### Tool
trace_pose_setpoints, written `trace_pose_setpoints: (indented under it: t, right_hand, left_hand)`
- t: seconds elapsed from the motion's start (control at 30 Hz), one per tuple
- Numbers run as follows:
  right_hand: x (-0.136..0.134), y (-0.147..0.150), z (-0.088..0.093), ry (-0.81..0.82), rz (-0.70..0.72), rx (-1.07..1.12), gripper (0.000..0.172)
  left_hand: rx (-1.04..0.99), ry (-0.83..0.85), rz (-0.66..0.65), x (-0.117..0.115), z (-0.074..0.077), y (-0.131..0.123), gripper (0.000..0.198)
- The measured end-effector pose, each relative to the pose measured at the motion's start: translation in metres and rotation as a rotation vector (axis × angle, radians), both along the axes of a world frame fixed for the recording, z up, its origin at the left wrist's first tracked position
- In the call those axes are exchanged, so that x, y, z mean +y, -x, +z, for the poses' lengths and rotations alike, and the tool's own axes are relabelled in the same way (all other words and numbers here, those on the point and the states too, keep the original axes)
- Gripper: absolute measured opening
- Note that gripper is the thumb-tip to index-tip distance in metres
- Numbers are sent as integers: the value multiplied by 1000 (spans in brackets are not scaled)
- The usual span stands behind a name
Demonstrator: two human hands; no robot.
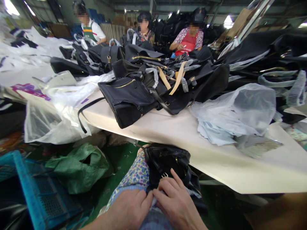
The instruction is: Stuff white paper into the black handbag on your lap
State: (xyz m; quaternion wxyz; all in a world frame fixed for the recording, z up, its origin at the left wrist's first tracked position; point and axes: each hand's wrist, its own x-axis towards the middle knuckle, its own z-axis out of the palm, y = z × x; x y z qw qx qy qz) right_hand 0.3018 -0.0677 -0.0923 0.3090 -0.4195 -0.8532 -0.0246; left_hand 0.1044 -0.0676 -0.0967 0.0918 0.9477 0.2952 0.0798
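Note:
A black handbag (168,155) with a small buckle and gold-coloured fittings rests on my lap, against the table's near edge. At its near end, my left hand (131,204) is closed, thumb and fingers pinching the bag's edge. Close beside it, my right hand (176,199) bends over the same spot, thumb and fingertips pressed together and one finger raised. The two thumbs nearly touch. Exactly which part of the bag lies between the fingers is hidden. Below the hands, a small whitish patch shows.
Black bags (129,99) with wrapped handles are piled along the pale table (168,127). Clear plastic bags (249,105) lie on the right. A blue crate (26,188) and a green sack (81,166) stand on the floor at left. Several people (188,40) are across the table.

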Motion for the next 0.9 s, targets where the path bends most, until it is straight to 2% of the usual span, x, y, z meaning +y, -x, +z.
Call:
trace_pose_setpoints:
  t: [0.07, 0.1, 0.13, 0.2, 0.27, 0.33, 0.43, 0.53, 0.57, 0.63, 0.73, 0.9]
  right_hand:
    - [1, -3, 5, -80, 1, 7, 44]
    - [1, -5, 7, -122, 30, 14, 41]
    - [0, -7, 8, -156, 69, 23, 39]
    - [-3, -11, 10, -190, 136, 41, 38]
    - [-6, -14, 10, -190, 158, 60, 38]
    - [-9, -15, 11, -184, 143, 81, 37]
    - [-9, -15, 12, -175, 130, 92, 38]
    - [-4, -18, 13, -185, 138, 90, 40]
    - [-1, -21, 12, -189, 133, 84, 40]
    - [4, -29, 9, -186, 93, 65, 37]
    - [9, -40, 2, -164, -3, 71, 31]
    - [12, -46, -4, -180, -76, 77, 26]
  left_hand:
    - [-56, -141, 10, -5, -2, 3, 32]
    - [-81, -140, 15, -6, -1, 5, 34]
    - [-107, -71, 22, -7, 3, 8, 35]
    - [-201, 268, 73, -3, 15, 11, 44]
    - [-297, 811, 183, 7, 27, 13, 49]
    - [-321, 1281, 301, 19, 33, 10, 51]
    - [-309, 1801, 337, 37, 23, -1, 52]
    - [-424, 2159, 217, 44, 3, -15, 42]
    - [-472, 2197, 200, 45, -1, -20, 42]
    - [-560, 2196, 247, 44, -6, -26, 41]
    - [-628, 2124, 378, 40, -2, -29, 35]
    - [-596, 2047, 548, 33, 4, -36, 31]
